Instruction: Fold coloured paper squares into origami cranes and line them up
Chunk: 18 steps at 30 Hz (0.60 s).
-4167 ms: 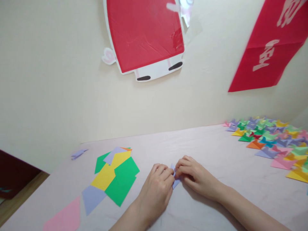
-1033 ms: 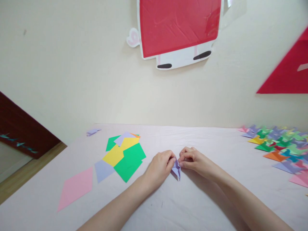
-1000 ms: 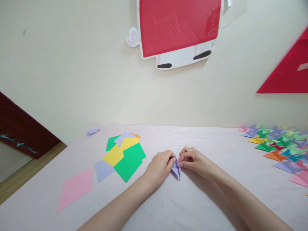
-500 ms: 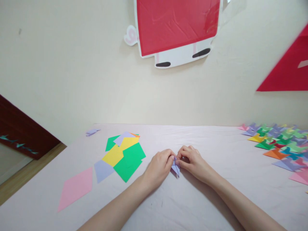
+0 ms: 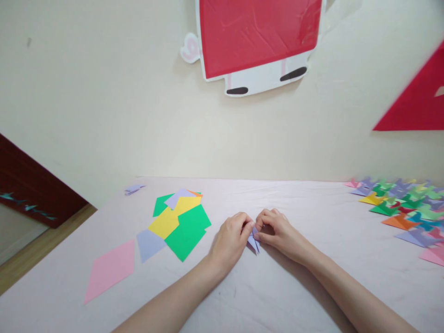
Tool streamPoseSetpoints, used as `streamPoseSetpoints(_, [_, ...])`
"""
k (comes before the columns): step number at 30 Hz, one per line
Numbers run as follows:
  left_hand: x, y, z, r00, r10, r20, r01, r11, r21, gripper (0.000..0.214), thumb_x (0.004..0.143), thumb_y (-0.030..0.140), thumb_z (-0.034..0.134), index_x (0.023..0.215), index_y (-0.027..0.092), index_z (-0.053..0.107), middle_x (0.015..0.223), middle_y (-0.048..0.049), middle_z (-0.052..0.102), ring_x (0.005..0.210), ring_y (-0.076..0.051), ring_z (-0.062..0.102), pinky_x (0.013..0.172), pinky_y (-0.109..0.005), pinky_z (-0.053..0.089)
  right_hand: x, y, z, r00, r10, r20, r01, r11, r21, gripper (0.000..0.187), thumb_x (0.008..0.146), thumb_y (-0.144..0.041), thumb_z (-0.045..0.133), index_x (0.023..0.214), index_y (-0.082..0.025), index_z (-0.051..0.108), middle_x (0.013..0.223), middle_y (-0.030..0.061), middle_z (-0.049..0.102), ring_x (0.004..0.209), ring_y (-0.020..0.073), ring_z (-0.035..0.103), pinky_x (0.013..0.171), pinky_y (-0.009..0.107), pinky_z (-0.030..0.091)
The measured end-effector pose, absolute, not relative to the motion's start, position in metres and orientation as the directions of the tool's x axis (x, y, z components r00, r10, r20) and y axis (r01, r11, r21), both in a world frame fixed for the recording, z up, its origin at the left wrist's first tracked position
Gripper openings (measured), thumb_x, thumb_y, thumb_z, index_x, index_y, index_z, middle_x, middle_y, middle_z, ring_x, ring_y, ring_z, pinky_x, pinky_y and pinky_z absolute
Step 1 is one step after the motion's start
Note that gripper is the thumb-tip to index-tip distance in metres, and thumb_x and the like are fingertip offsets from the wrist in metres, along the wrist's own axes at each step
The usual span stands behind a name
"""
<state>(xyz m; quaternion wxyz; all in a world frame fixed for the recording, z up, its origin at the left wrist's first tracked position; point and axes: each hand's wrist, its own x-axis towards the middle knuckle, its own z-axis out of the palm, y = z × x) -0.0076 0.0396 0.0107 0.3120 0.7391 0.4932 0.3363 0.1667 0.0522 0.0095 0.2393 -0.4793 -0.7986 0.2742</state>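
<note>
A small folded lilac paper (image 5: pixel 254 243) is pinched between my two hands, a little above the pale cloth. Its narrow points hang down toward me and its upper part is hidden by my fingers. My left hand (image 5: pixel 234 236) grips its left side between thumb and fingers. On the opposite edge, the thumb and curled fingertips of my right hand (image 5: pixel 279 232) close on the paper.
Loose paper squares lie on the left: a pink sheet (image 5: pixel 110 272), a lilac one (image 5: pixel 150 245), yellow (image 5: pixel 163 224) and green (image 5: pixel 187 233) ones. Behind them is a folded lilac piece (image 5: pixel 134 189). Many-coloured folded paper figures (image 5: pixel 400 221) stand in rows at right. The wall rises behind.
The view has shifted very slightly. Both hands keep their pinch on the lilac paper, with hardly any movement of the fingers.
</note>
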Motion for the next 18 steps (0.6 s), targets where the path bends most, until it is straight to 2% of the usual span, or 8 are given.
streamPoseSetpoints(3, [-0.009, 0.040, 0.012, 0.272, 0.939, 0.210, 0.475, -0.320, 0.820, 0.020, 0.094, 0.026, 0.046, 0.079, 0.019, 0.057, 0.079, -0.0003, 0.061, 0.078, -0.016, 0.057, 0.073, -0.026, 0.042, 0.167, 0.053, 0.007, -0.390, 0.907, 0.158, 0.590, 0.378, -0.714, 0.013, 0.081, -0.022, 0.064, 0.070, -0.022, 0.056, 0.080, 0.0012, 0.061, 0.086, 0.0216, 0.051, 0.081, 0.036, 0.038])
streamPoseSetpoints(6, [-0.009, 0.040, 0.011, 0.173, 0.961, 0.214, 0.380, -0.266, 0.886, 0.018, 0.095, 0.034, 0.047, 0.097, 0.019, 0.056, 0.098, -0.0049, 0.063, 0.092, -0.018, 0.058, 0.084, -0.030, 0.044, 0.169, 0.053, 0.003, -0.315, 0.926, 0.207, 0.503, 0.348, -0.791, 0.015, 0.083, -0.025, 0.060, 0.070, -0.022, 0.054, 0.079, 0.0010, 0.059, 0.084, 0.0209, 0.051, 0.079, 0.035, 0.039])
streamPoseSetpoints(9, [-0.001, 0.038, 0.012, 0.095, 0.995, 0.037, 0.169, -0.052, 0.984, 0.028, 0.093, 0.034, 0.053, 0.116, 0.018, 0.049, 0.120, -0.0115, 0.059, 0.106, -0.020, 0.058, 0.093, -0.034, 0.044, 0.171, 0.054, 0.001, -0.234, 0.943, 0.237, 0.407, 0.317, -0.857, 0.018, 0.085, -0.032, 0.058, 0.071, -0.023, 0.053, 0.079, 0.0009, 0.058, 0.082, 0.0202, 0.052, 0.076, 0.033, 0.041])
streamPoseSetpoints(11, [0.008, 0.034, 0.014, 0.151, 0.979, -0.134, -0.015, 0.138, 0.990, 0.033, 0.092, 0.028, 0.054, 0.122, 0.017, 0.044, 0.121, -0.0135, 0.060, 0.107, -0.020, 0.060, 0.093, -0.035, 0.047, 0.171, 0.053, 0.001, -0.199, 0.945, 0.259, 0.377, 0.318, -0.870, 0.019, 0.086, -0.035, 0.057, 0.073, -0.023, 0.052, 0.079, 0.0011, 0.058, 0.081, 0.0201, 0.052, 0.076, 0.033, 0.041])
streamPoseSetpoints(12, [0.012, 0.032, 0.015, 0.201, 0.963, -0.179, -0.093, 0.201, 0.975, 0.034, 0.092, 0.024, 0.054, 0.123, 0.016, 0.044, 0.119, -0.0135, 0.061, 0.105, -0.020, 0.061, 0.092, -0.034, 0.048, 0.170, 0.053, 0.002, -0.184, 0.944, 0.274, 0.379, 0.325, -0.866, 0.019, 0.086, -0.036, 0.056, 0.073, -0.023, 0.052, 0.079, 0.0011, 0.058, 0.081, 0.0202, 0.052, 0.076, 0.033, 0.041])
streamPoseSetpoints(14, [0.020, 0.028, 0.016, 0.275, 0.945, -0.177, -0.196, 0.236, 0.952, 0.030, 0.091, 0.017, 0.050, 0.120, 0.014, 0.048, 0.115, -0.0120, 0.063, 0.102, -0.019, 0.063, 0.091, -0.033, 0.049, 0.167, 0.051, 0.004, -0.173, 0.935, 0.309, 0.420, 0.354, -0.836, 0.019, 0.086, -0.034, 0.055, 0.072, -0.023, 0.051, 0.077, 0.0011, 0.057, 0.080, 0.0204, 0.051, 0.075, 0.033, 0.041])
streamPoseSetpoints(18, [0.023, 0.027, 0.004, 0.271, 0.960, -0.075, -0.195, 0.131, 0.972, 0.027, 0.087, 0.008, 0.044, 0.109, 0.016, 0.057, 0.111, -0.0078, 0.066, 0.101, -0.018, 0.062, 0.090, -0.032, 0.050, 0.161, 0.045, 0.011, -0.255, 0.872, 0.418, 0.587, 0.483, -0.650, 0.013, 0.085, -0.024, 0.053, 0.072, -0.023, 0.050, 0.073, 0.0026, 0.056, 0.078, 0.0218, 0.049, 0.071, 0.034, 0.039])
